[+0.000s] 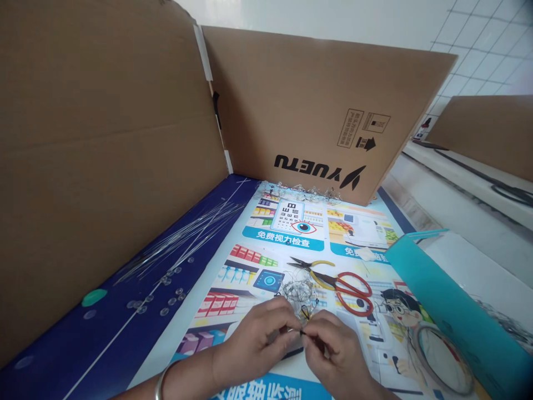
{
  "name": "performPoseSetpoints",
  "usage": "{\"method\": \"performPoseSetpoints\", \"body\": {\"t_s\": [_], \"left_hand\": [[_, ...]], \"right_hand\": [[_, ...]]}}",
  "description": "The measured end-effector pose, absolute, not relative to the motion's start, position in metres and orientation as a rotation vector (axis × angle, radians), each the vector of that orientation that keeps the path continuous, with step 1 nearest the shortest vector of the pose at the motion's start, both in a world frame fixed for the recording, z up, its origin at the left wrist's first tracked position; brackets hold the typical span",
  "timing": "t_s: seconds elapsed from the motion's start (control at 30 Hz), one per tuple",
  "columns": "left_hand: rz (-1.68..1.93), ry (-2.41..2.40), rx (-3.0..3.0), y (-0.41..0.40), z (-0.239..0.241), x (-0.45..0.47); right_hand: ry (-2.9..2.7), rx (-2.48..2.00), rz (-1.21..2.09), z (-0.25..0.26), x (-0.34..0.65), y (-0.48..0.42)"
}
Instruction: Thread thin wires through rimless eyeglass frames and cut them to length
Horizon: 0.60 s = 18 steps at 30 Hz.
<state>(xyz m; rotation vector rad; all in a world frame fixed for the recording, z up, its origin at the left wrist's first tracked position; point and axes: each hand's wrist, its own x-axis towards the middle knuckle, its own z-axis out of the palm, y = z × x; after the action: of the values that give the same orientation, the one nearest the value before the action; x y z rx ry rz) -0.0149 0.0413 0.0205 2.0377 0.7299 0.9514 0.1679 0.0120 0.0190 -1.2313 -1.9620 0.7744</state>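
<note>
Head view: left grip (264, 340) and right grip (333, 349), pinched narrow, hold a dark wire piece (306, 314) between their fingertips.

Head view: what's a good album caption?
Left hand and right hand pinch a small dark piece near tangled wire, yellow-handled pliers and red-handled scissors.

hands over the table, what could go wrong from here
The small dark piece pinched between the left hand and the right hand could slip, since only fingertips seem to hold it. The wire tangle just beyond the fingers might snag it. The loose clear beads on the dark blue area could scatter if bumped.
</note>
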Motion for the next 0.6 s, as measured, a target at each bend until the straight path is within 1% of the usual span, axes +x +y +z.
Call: {"method": "performPoseSetpoints", "body": {"t_s": [0.27, 0.6], "left_hand": [[0.946, 0.775, 2.058, 0.0392, 0.0169, -0.0131], [0.767, 0.797, 2.193, 0.0404, 0.0189, -0.0166]], "right_hand": [[-2.12, -1.168, 0.534, 0.0161, 0.1691, 0.0121], [-2.146, -1.102, 0.36, 0.0188, 0.1685, 0.0118]]}}
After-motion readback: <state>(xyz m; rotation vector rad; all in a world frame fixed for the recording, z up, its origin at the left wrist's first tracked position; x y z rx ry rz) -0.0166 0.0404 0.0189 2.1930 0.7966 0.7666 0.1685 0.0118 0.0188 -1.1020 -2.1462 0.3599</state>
